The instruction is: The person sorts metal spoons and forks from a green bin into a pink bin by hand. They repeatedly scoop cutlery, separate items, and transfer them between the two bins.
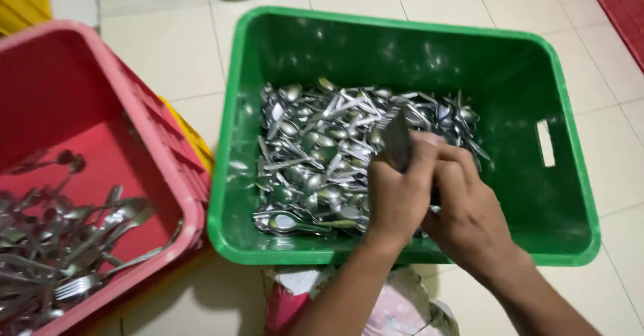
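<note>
Crumpled pink-and-white cloth (402, 309) lies closest, right under my forearms, probably my own clothing as I crouch over the floor (168, 47). Above it my left hand (396, 195) is closed in a fist around a bundle of metal cutlery (397, 141), the ends sticking up out of the top of the grip; holding them upright and tight like that keeps them gathered as one bunch rather than sliding apart. Just to the right and touching it, my right hand (469, 208) curls over, fingers bent down toward the pile, but whether it pinches a piece or only steadies the bundle I cannot tell, since the fingertips are hidden behind the knuckles.

Both hands hover inside the green plastic crate (577, 195), over its near half. Beneath and beyond them spreads a heap of spoons (315, 155), lying every way, piled against the crate's middle and far side so that the left floor of the crate shows bare and wet-looking.

Well off to the left of my left hand stands a pink crate (154, 141), holding forks (74, 255) in a looser tangle; the two kinds sit in separate bins, side by side and within reach. A yellow crate's edge (191, 138) peeks between them.
</note>
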